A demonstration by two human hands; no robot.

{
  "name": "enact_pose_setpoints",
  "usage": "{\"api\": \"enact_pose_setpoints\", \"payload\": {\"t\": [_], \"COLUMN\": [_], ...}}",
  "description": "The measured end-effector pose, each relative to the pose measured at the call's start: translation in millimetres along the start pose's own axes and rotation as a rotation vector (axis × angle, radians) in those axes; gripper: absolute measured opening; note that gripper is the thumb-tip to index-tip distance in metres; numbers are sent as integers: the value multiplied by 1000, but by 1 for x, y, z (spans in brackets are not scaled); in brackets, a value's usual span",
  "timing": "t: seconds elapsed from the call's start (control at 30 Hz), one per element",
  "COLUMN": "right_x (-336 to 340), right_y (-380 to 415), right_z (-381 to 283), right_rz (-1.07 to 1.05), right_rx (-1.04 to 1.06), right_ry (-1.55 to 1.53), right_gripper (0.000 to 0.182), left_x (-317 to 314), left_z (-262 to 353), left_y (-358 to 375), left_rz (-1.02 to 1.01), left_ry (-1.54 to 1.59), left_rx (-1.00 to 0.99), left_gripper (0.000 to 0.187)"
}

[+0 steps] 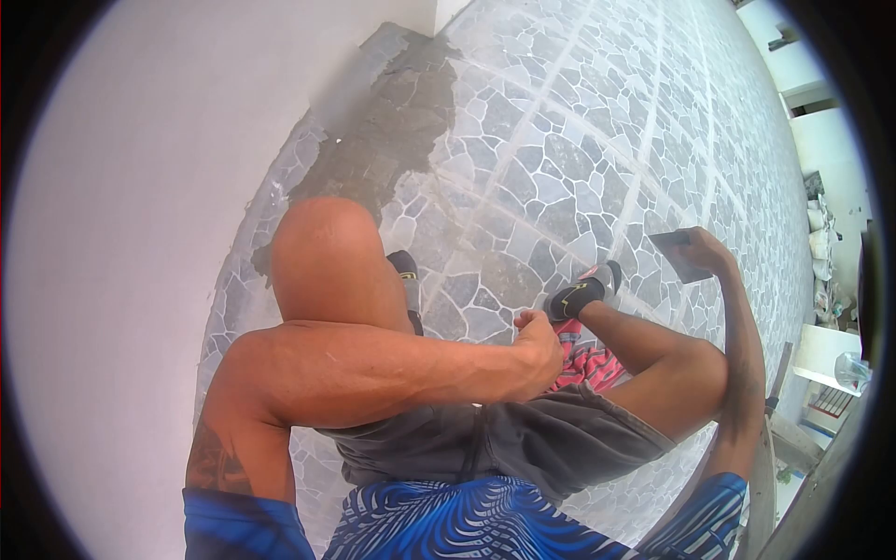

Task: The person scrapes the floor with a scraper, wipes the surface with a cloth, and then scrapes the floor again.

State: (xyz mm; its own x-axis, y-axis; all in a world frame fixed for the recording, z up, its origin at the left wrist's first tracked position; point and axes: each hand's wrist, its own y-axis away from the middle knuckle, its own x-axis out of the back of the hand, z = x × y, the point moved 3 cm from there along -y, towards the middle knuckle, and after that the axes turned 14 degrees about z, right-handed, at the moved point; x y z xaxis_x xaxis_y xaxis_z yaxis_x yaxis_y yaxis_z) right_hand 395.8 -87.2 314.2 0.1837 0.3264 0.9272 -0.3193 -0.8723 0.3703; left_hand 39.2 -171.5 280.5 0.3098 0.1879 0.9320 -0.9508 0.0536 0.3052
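In the head view, my right hand (707, 250) is closed round one end of a flat, dark rectangular scraper (681, 258), held over the tiled floor to the right of my foot. My left hand (539, 357) is in front of my shorts, its fingers curled together. Right beside it lies a pink and dark striped cloth (590, 366), partly covered by the hand and leg. Whether the left fingers hold anything is hidden.
A wet-looking grey mortar patch (378, 126) runs along the base of the white wall (159, 159). Stone-pattern floor tiles (560, 154) with pale joints spread ahead. My black shoe (571, 301) rests on them. Wooden boards (793, 443) and stacked bags (821, 243) stand at the right.
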Motion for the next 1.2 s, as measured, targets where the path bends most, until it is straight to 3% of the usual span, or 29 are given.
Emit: {"api": "enact_pose_setpoints", "payload": {"t": [1.1,1.2], "right_x": [-4,-6], "right_y": [-6,-8], "right_z": [11,14], "right_rz": [6,8], "right_rx": [48,43], "right_ry": [-19,-21], "right_gripper": [41,41], "left_x": [6,1], "left_z": [-2,1], "left_y": [5,-4], "left_rz": [10,-113], "left_ry": [38,26], "left_rx": [-23,31], "left_gripper": [26,44]}}
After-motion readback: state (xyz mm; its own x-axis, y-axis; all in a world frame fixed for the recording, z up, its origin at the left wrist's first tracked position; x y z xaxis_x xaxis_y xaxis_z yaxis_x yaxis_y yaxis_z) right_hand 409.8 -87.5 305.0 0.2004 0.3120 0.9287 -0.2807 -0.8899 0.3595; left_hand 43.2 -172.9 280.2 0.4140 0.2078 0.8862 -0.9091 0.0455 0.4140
